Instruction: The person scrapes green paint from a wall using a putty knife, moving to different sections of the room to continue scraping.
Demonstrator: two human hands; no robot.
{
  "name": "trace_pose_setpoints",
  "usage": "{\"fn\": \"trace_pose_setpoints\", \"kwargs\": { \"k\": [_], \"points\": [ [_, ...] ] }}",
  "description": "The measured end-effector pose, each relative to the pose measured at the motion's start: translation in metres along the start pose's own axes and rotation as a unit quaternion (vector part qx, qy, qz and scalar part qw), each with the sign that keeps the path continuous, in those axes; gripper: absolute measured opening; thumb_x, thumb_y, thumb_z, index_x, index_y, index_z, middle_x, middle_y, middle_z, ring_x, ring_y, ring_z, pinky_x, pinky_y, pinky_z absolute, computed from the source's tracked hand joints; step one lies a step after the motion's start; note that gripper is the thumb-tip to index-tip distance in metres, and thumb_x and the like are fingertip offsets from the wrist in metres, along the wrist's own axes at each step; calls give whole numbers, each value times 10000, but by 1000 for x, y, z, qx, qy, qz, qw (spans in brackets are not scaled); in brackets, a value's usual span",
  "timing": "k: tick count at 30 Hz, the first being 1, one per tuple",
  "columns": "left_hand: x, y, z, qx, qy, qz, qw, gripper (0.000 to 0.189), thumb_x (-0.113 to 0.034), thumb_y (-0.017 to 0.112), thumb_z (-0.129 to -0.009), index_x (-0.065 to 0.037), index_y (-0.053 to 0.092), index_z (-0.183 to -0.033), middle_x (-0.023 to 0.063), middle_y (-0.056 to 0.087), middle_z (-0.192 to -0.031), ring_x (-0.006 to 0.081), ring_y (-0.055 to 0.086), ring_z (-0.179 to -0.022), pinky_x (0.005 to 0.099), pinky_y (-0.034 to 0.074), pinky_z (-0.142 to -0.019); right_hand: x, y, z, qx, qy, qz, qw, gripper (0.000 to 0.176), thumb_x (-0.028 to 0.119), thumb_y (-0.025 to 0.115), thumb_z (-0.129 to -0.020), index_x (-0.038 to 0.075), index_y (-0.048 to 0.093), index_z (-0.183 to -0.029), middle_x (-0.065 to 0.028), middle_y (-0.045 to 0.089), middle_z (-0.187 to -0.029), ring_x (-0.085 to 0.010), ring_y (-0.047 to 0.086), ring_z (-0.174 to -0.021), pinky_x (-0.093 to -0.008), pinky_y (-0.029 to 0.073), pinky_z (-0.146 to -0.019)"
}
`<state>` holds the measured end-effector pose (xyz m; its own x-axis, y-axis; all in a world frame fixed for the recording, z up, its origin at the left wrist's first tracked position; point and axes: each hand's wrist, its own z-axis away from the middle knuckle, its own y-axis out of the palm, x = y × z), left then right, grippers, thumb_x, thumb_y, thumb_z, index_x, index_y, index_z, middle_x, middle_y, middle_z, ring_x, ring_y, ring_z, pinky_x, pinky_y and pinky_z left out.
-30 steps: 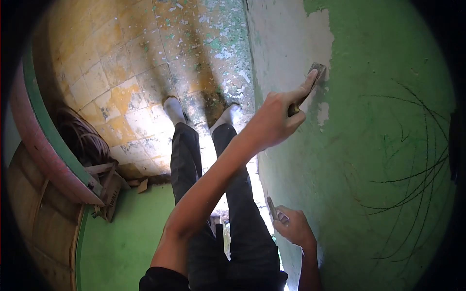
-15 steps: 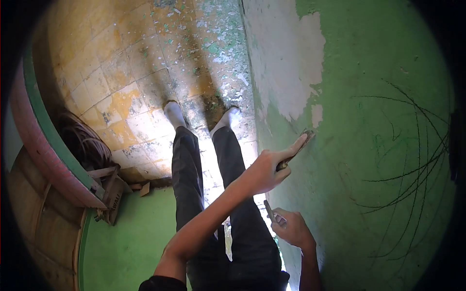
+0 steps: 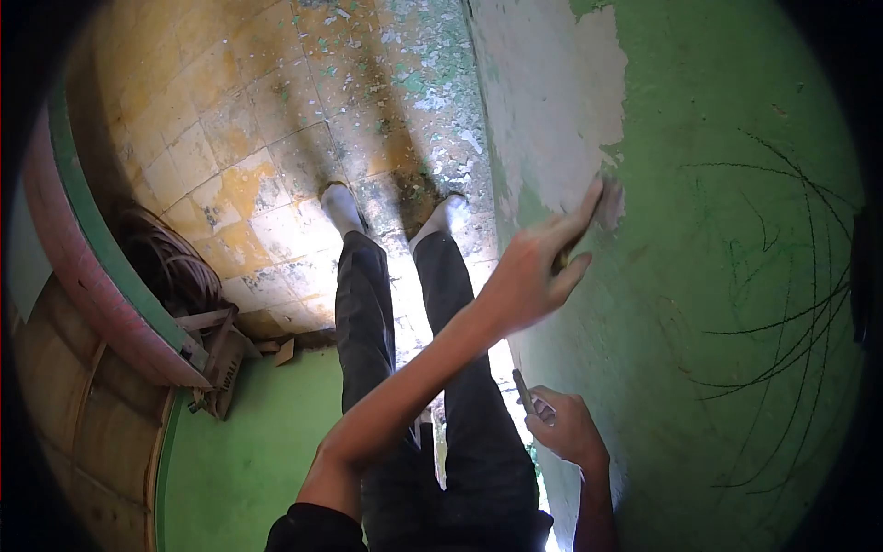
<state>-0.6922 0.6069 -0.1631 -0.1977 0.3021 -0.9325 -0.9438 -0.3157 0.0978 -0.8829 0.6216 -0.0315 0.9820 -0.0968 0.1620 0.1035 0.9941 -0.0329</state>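
Nearest me, my black sleeve [image 3: 315, 528] and dark trousers [image 3: 451, 515]; close by, low beside the wall [image 3: 662, 405], here's my right hand [image 3: 572, 431], fingers curled, pinching a small narrow tool [image 3: 522, 391] whose end pokes up past the hand; I'd judge it light and stiff, easy to keep in a loose fist, though I can't make out how much of it sits inside my fingers; further out, there's my left arm stretched across my legs, and my left hand [image 3: 533, 276] wrapped round a scraper [image 3: 560, 261]; that's a firm grip, the handle mostly hidden in my palm, forefinger [image 3: 581, 207] laid straight along the top, thumb [image 3: 572, 279] underneath; the scraper's tip is up at the wall, blurred, by the ragged border between the pale bare patch [image 3: 570, 110] and the green paint [image 3: 699, 212], and whether its edge is touching I can't tell; it looks light, with a rigid blade, likely a bit slippery if dust gets on it, so the handle is the place to hold and the finger along the top the place to steer; beyond, my feet [image 3: 342, 210] on the tiled floor [image 3: 198, 156]; paint flakes [image 3: 432, 83] scattered thick along the wall's foot; and off left, a brown coil [image 3: 175, 267] behind a box [image 3: 225, 377]!
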Motion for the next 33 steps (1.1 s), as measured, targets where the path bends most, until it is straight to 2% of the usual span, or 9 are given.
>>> {"fn": "trace_pose_setpoints", "kwargs": {
  "k": [3,6,9,13,17,22,27,29,33],
  "points": [
    [5,3,-9,-23,17,39,999,784,-23,592,-899,-211,282,-1594,172,501,-758,211,449,-618,313,470,-713,0,-1,0,3,4,12,1000,357,142,620,-784,-3,671,-1107,-208,703,-754,-344,734,-729,-405,566,-720],
    [21,15,32,91,-84,42,991,794,-4,566,-900,-216,258,-1601,169,522,-766,208,444,-615,298,467,-703,-1,0,-1,7,2,3,1000,360,136,620,-783,-1,671,-1112,-206,699,-744,-345,730,-715,-408,564,-711],
    [24,22,40,79,-93,57,991,829,55,518,-852,-230,282,-1593,203,465,-669,293,472,-576,369,479,-671,-3,1,-1,6,2,4,1000,362,130,620,-780,1,672,-1114,-202,691,-721,-344,724,-692,-416,558,-689],
    [19,-8,-5,48,-40,-6,998,841,74,510,-815,-229,327,-1578,213,438,-656,219,448,-532,348,478,-643,-5,0,-5,-7,-4,22,1000,352,124,617,-783,3,674,-1108,-199,684,-703,-338,720,-674,-420,548,-663],
    [14,22,34,50,-62,51,996,860,84,514,-789,-227,338,-1572,237,460,-655,263,464,-510,341,471,-601,-7,3,-2,-11,-10,8,1000,341,129,613,-787,2,675,-1097,-194,678,-693,-332,713,-656,-416,540,-653],
    [4,-21,-26,44,-60,-41,996,890,104,476,-770,-239,331,-1578,250,502,-690,254,503,-539,351,484,-631,-5,5,-4,-10,7,14,1000,320,146,609,-792,16,685,-1075,-193,670,-683,-342,684,-616,-421,526,-641],
    [12,12,11,36,-11,39,999,900,107,479,-768,-242,318,-1582,216,473,-654,257,484,-539,358,486,-639,-8,4,-2,-17,-3,13,1000,286,144,621,-795,19,680,-1045,-202,675,-722,-352,683,-644,-421,526,-658],
    [12,3,-2,23,-12,15,1000,893,99,485,-769,-234,318,-1580,210,471,-652,263,473,-534,363,483,-634,-1,4,-2,-7,-6,20,1000,236,125,641,-804,-2,657,-1002,-215,682,-772,-357,689,-683,-410,528,-677],
    [-16,-20,-37,11,-23,-18,1000,861,80,503,-773,-180,320,-1573,234,497,-678,301,477,-543,377,480,-634,-4,1,-2,-6,11,21,1000,326,158,618,-784,19,690,-1070,-201,689,-737,-355,700,-683,-428,535,-685]
  ]
}}
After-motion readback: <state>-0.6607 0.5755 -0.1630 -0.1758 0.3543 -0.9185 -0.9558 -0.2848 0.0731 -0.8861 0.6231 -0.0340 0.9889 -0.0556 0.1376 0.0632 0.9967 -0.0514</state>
